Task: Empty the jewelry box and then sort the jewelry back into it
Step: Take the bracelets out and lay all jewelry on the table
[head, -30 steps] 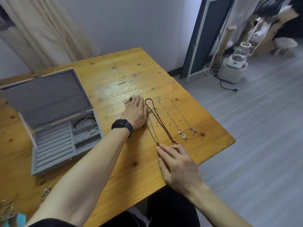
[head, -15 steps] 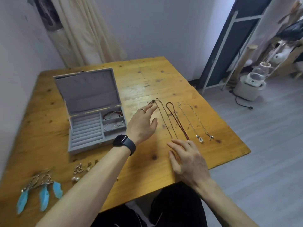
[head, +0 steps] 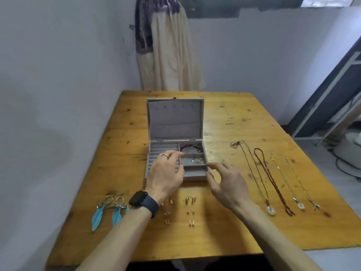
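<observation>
The grey velvet jewelry box (head: pixel 195 176) stands open mid-table with its lid upright. Its right compartments hold a red bracelet (head: pixel 191 148) and a small silver piece (head: pixel 197 160). My left hand (head: pixel 166 173), with a ring and a black watch, hovers over the box, fingertips drawn together above the middle compartment; I cannot tell whether they pinch anything. My right hand (head: pixel 226 182) is spread open at the box's front right corner, holding nothing. Several necklaces (head: pixel 271 178) lie in parallel lines on the right.
Two blue feather earrings (head: pixel 109 210) lie at the front left of the wooden table (head: pixel 234 118). Several small stud earrings (head: pixel 190 200) sit just in front of the box, below my hands. A wall runs along the table's left side, a curtain hangs behind it.
Both hands left the necklaces and moved left to the box. My left hand went from spread open to fingertips gathered over the compartments. The view swung left and up.
</observation>
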A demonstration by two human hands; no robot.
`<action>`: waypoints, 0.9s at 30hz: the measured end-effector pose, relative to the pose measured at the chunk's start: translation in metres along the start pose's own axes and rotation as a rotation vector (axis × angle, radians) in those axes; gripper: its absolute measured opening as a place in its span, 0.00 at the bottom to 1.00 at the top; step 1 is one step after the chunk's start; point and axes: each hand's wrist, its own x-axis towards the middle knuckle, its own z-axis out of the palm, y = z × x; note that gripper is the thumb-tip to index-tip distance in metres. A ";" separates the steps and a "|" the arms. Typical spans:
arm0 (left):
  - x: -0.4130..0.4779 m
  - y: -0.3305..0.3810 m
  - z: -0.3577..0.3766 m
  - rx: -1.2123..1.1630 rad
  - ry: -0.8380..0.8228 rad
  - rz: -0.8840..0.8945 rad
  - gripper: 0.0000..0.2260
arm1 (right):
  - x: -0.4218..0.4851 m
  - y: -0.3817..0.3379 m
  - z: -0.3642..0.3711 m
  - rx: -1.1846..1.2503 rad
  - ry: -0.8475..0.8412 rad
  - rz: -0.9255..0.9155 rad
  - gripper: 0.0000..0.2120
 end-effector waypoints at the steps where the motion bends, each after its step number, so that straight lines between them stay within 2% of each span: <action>1: 0.004 -0.006 0.000 0.011 -0.009 -0.018 0.17 | 0.012 -0.002 0.004 0.008 -0.007 0.013 0.14; 6: 0.021 -0.024 0.006 0.092 -0.041 -0.046 0.17 | 0.071 -0.008 0.029 -0.018 -0.049 0.118 0.14; 13: 0.020 -0.034 0.017 0.124 -0.049 -0.011 0.17 | 0.128 -0.031 0.059 -0.269 -0.152 0.328 0.25; 18: 0.018 -0.034 0.018 0.101 -0.047 -0.017 0.17 | 0.138 -0.036 0.061 -0.361 -0.223 0.347 0.19; 21: 0.021 -0.033 0.017 0.126 -0.061 -0.004 0.17 | 0.135 -0.029 0.050 -0.145 -0.225 0.386 0.14; 25: 0.034 -0.028 0.006 0.140 -0.081 0.006 0.16 | 0.118 -0.019 0.023 0.480 -0.134 0.468 0.10; 27: 0.047 -0.023 0.000 0.152 -0.093 0.014 0.15 | 0.106 -0.012 0.009 0.690 -0.092 0.491 0.08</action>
